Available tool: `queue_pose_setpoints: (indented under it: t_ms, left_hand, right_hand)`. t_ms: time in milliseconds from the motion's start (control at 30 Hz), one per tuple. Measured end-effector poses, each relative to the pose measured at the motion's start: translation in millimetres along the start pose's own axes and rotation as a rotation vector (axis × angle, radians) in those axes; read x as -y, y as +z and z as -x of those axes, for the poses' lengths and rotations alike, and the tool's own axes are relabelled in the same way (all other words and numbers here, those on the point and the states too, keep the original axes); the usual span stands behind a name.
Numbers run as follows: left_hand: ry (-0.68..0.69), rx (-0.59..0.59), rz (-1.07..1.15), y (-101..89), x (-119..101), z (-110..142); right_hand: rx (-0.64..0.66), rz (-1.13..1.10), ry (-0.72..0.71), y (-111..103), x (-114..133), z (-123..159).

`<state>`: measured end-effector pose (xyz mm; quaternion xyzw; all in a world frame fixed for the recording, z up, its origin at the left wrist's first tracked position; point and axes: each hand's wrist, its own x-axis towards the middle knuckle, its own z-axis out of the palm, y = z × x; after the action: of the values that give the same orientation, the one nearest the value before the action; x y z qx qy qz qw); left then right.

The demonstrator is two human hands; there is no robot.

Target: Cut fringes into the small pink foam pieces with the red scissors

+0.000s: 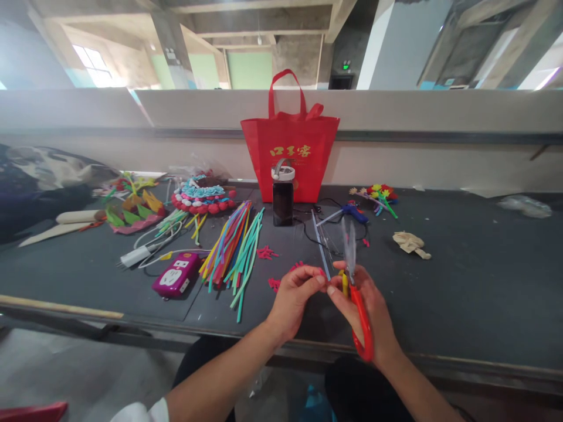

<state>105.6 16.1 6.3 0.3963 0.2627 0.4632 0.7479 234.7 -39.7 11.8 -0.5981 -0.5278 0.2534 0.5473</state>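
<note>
My left hand (291,300) pinches a small red fuzzy piece (324,274), perhaps cut pipe cleaner, between thumb and fingertips. Scissors with red handles (362,331) hang in my right hand (379,319), their blades pointing away from me and slightly blurred. The thumb and fingertips of that hand meet the left fingertips near the red piece. Short red pieces (266,252) lie in small piles beyond and beside my left hand, which partly covers one. Left of them are a mixed bundle of coloured pipe cleaners (229,243) and a teal bundle (250,252).
A phone (282,204) stands upright before a red tote bag (290,140). A blue glue gun (354,213) with its cord lies behind my hands. To the left are a purple power box (177,274), a white plug (134,257) and craft flowers (203,196). Crumpled beige material (410,242) lies right.
</note>
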Motion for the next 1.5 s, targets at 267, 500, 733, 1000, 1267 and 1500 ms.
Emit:
queue_pose_setpoints:
  t_ms: [267, 500, 733, 1000, 1267, 1500]
  left_hand:
    - [0.125, 0.024, -0.101, -6.3, -12.3, -4.3]
    - [0.14, 0.034, -0.147, -7.2, -13.3, -3.3]
    - [0.15, 0.04, -0.156, -8.9, -10.8, -4.9]
    - [0.147, 0.018, -0.15, -8.5, -12.1, -4.0]
    - [0.109, 0.004, -0.153, -6.9, -15.7, -1.9]
    - [0.115, 0.014, -0.142, -9.4, -15.0, -3.2]
  right_hand:
    - [0.125, 0.401, -0.206, 1.9, -28.5, 2.8]
    - [0.11, 0.521, -0.214, -2.0, -33.6, 4.2]
    - [0.08, 0.58, -0.227, -2.1, -35.2, 6.0]
    - [0.072, 0.595, -0.252, -2.8, -34.2, 6.7]
    - [0.066, 0.555, -0.23, -2.6, -29.7, 8.5]
    - [0.114, 0.538, -0.162, 0.5, -28.5, 5.7]
